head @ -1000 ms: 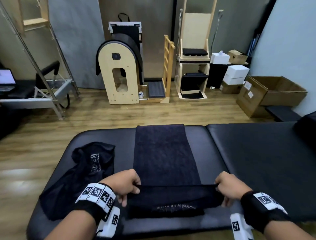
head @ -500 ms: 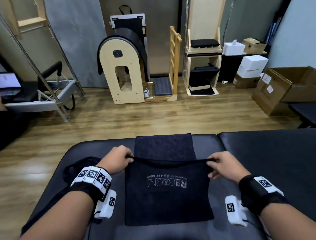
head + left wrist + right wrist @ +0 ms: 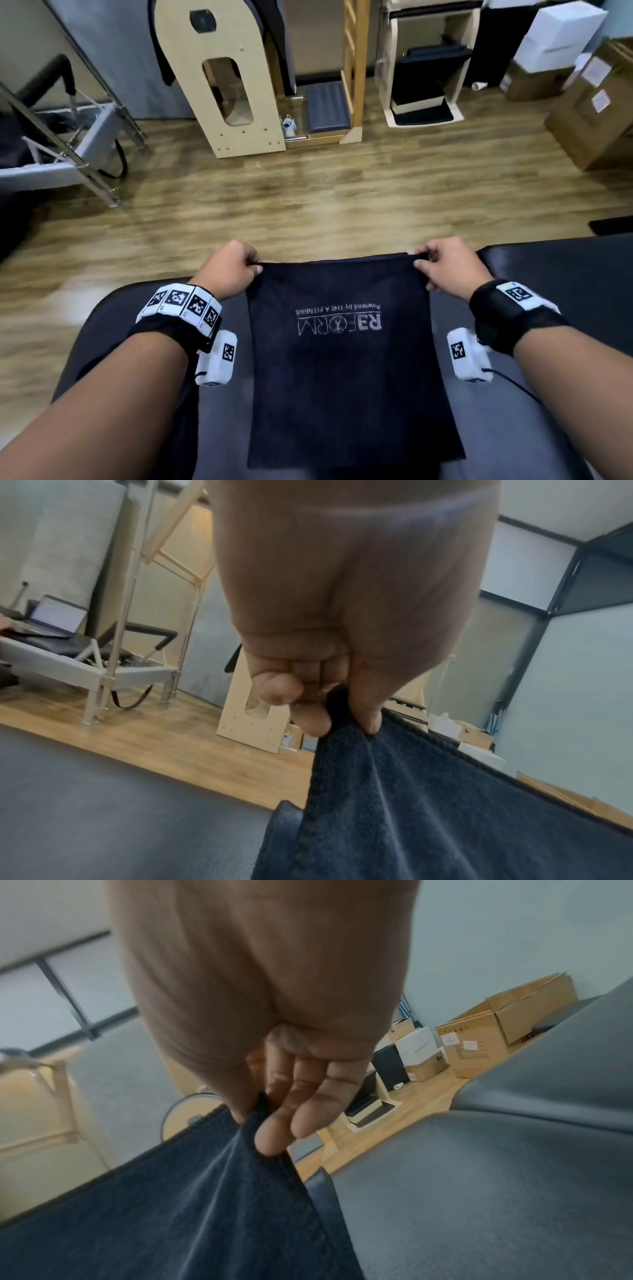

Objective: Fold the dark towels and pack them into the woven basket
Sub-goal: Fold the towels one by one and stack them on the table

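Dark towel [image 3: 337, 359] lies on the black padded table [image 3: 534, 428], logo side up. Left hand [image 3: 230, 270] pinches its far left corner; right hand [image 3: 445, 265] pinches its far right corner, far edge stretched taut between them.

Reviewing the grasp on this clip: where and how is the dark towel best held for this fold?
By its two far corners, from above: left hand and right hand each pinch one, keeping the dark towel's leading edge taut and straight.

Right hand [image 3: 274, 1031] pinching a corner of the dark towel [image 3: 178, 1210] above the grey padded bench [image 3: 479, 1191]
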Tool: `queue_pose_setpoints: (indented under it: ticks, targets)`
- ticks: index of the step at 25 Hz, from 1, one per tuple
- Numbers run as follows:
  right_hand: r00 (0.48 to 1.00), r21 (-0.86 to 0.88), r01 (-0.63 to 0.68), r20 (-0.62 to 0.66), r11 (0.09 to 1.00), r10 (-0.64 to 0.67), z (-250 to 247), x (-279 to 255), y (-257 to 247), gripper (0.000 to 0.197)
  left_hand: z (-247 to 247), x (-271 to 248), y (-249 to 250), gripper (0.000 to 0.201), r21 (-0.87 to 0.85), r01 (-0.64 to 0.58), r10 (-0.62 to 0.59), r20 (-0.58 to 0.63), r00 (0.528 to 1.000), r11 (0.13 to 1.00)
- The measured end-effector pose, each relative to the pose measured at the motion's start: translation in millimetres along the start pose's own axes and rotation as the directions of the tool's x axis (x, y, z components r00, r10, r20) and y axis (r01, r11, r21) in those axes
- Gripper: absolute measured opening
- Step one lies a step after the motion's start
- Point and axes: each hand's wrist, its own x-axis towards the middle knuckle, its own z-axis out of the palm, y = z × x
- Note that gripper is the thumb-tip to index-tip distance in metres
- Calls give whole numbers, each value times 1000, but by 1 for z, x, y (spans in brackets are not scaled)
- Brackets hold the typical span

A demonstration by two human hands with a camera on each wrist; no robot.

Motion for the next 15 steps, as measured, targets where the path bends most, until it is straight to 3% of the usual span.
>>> queue_pose_setpoints:
  ticks: [4,7,8,11,15]
  targets:
    - [997,-83,-30,-77,996,24,24,35,4,18,28,51,-19,14,-19,-2,3,47,999,1000]
    - [997,-178,-49,-60,983,39,46,54,11,10,53,84,-37,10,-36,31,-28,79,997,999]
    - [997,-213,-58,-54,975,48,51,58,11,14,61,92,-43,9,-39,37,-32,99,995,999]
    - [996,-381,-41,57,924,68,63,68,7,49,77,106,-49,4,-27,47,-42,185,982,999]
    - [980,-491,16,181,871,84,64,87,1,53,80,114,-58,13,-93,37,-22,154,988,995]
